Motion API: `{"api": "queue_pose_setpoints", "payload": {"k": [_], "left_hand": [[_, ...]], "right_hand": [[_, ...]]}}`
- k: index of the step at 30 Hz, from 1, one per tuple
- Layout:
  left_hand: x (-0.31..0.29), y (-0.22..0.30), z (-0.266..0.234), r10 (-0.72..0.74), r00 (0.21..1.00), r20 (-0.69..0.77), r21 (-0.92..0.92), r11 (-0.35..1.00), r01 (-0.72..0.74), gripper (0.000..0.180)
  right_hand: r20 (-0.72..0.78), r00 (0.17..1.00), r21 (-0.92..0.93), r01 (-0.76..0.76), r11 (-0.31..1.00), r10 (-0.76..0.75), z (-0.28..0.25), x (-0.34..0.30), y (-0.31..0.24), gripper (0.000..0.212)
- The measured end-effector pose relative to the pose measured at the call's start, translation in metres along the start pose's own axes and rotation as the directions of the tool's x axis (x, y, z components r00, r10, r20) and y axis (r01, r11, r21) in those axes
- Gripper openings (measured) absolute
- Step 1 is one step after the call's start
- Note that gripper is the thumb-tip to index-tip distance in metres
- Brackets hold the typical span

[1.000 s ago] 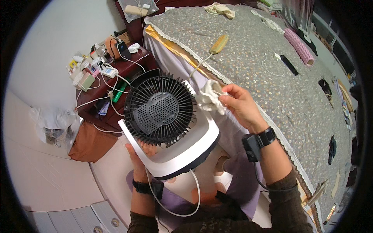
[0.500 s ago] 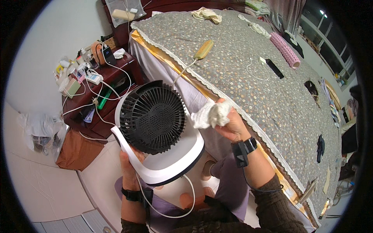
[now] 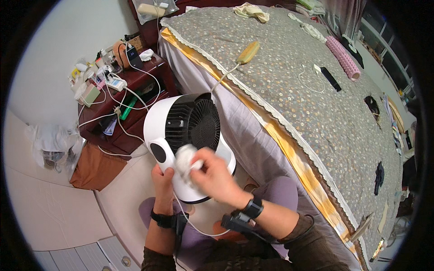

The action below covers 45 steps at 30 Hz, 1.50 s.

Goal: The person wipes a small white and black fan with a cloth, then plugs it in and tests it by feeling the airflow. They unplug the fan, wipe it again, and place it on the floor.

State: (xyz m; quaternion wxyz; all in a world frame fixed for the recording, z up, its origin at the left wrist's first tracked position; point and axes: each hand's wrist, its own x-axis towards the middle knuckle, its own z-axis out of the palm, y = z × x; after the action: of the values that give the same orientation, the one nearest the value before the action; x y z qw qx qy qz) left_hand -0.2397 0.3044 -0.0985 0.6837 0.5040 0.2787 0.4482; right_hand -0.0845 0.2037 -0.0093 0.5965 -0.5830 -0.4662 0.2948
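A white fan with a black grille [image 3: 203, 124] stands tilted in front of me, above my knees. My left hand [image 3: 162, 180] grips the fan's white stand arm near its lower end, thumb on top. In my right hand [image 3: 217, 178] is a bunched white cloth [image 3: 186, 162], slightly smeared by motion. The cloth lies against or just over the white arm beside the grille; exact contact is hard to make out. From the fan's base a white power cord [image 3: 194, 223] loops down over my lap.
To the right a bed [image 3: 289, 99] with a grey floral cover holds a pink foam roller [image 3: 342, 58], a black phone-like object [image 3: 331, 79] and a yellow corded item [image 3: 248, 53]. A dark red nightstand [image 3: 153, 81] crowded with cables and bottles stands left, by a brown bag [image 3: 97, 167].
My right hand has brought the white cloth from beside the bed leftward onto the fan's arm. The fan has turned, so its white side now shows; my left hand still grips it.
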Motion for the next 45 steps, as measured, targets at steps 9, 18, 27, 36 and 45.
{"api": "queue_pose_setpoints", "payload": {"k": [9,18,27,36,45], "left_hand": [[0.002,0.002,0.02,-0.047,0.992,-0.117,0.465,0.88,0.096,0.033],[0.032,-0.084,0.008,0.173,0.882,-0.439,0.65,0.739,0.179,0.037],[0.092,-0.221,-0.004,0.243,0.747,-0.619,0.663,0.671,0.331,0.043],[0.14,-0.306,-0.007,0.259,0.749,-0.609,0.499,0.86,0.108,0.031],[0.124,-0.342,0.017,0.269,0.853,-0.447,0.669,0.734,0.119,0.025]], "right_hand": [[-0.307,0.934,0.278,-0.094,0.956,0.181,-0.082,0.028,0.025,0.022],[-0.307,0.86,0.573,-0.174,0.801,0.407,-0.124,-0.003,0.09,0.025],[-0.061,0.85,0.607,-0.385,0.695,0.524,-0.113,0.003,0.08,0.024],[0.127,0.805,0.615,-0.523,0.59,0.58,-0.111,0.015,0.082,0.029],[0.326,0.775,0.605,-0.611,0.51,0.541,-0.107,0.022,0.095,0.024]]}}
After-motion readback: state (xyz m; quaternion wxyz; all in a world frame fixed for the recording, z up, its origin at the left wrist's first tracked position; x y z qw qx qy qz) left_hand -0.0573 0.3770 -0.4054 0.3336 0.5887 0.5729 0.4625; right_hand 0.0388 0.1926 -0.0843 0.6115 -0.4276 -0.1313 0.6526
